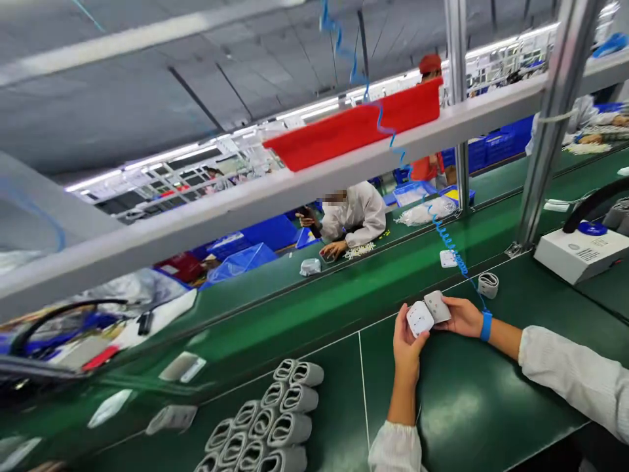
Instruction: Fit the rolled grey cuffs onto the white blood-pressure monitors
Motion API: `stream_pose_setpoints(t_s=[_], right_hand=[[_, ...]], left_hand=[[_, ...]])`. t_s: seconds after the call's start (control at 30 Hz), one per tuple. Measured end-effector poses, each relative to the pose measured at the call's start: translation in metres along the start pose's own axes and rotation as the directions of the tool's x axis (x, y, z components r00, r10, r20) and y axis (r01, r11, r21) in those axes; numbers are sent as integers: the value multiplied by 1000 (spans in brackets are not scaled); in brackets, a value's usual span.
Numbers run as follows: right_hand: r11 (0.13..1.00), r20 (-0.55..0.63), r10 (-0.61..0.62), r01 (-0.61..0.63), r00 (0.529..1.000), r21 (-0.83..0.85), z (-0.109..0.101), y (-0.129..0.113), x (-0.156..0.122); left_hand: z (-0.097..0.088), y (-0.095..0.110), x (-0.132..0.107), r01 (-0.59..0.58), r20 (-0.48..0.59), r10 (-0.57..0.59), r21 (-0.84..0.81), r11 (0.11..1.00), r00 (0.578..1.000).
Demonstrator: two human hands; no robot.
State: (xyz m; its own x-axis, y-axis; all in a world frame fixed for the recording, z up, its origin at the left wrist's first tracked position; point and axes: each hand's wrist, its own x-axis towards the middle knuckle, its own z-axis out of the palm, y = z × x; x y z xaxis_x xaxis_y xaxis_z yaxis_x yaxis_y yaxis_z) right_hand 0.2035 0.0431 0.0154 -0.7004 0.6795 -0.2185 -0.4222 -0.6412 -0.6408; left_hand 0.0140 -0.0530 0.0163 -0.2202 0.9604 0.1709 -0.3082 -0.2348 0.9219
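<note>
head-worn | facing forward, down | tilted sideways | workbench (339,387) near, ceiling (128,111) far

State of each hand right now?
Left hand: closed, holding a white rounded-square plastic piece.
Right hand: closed, holding a looped grey fabric band.

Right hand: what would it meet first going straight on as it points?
Probably the white box in the left hand, beside the gray piece in the right hand, though depth is unclear.
</note>
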Motion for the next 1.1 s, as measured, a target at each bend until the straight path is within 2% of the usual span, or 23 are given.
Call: stream_pose_setpoints(t_s=[0.2, 0.43, 0.6, 0.73, 0.87, 1.1], right_hand=[[999, 31, -44, 43, 999, 9, -4, -7, -7], [998, 47, -45, 43, 998, 46, -3, -8, -12], [1000, 78, -29, 29, 997, -7, -5, -7, -13], [994, 170, -5, 24, 985, -108, -1, -8, -16], [980, 195, 18, 22, 981, -200, 2, -9, -19], [959, 161, 2, 44, 987, -279, 5, -6, -22]], left_hand=[[-2, -7, -1, 37, 82, -46, 108, 993, 996], [-16, -4, 1, 115, 66, -117, 31, 993, 991], [-16, -7, 0, 88, -23, -89, -67, 994, 996], [-15, -2, 0, 144, -44, -154, -168, 975, 987], [-11, 3, 1, 180, -106, -216, -278, 944, 971], [2, 3, -3, 148, -114, -176, -222, 964, 978]])
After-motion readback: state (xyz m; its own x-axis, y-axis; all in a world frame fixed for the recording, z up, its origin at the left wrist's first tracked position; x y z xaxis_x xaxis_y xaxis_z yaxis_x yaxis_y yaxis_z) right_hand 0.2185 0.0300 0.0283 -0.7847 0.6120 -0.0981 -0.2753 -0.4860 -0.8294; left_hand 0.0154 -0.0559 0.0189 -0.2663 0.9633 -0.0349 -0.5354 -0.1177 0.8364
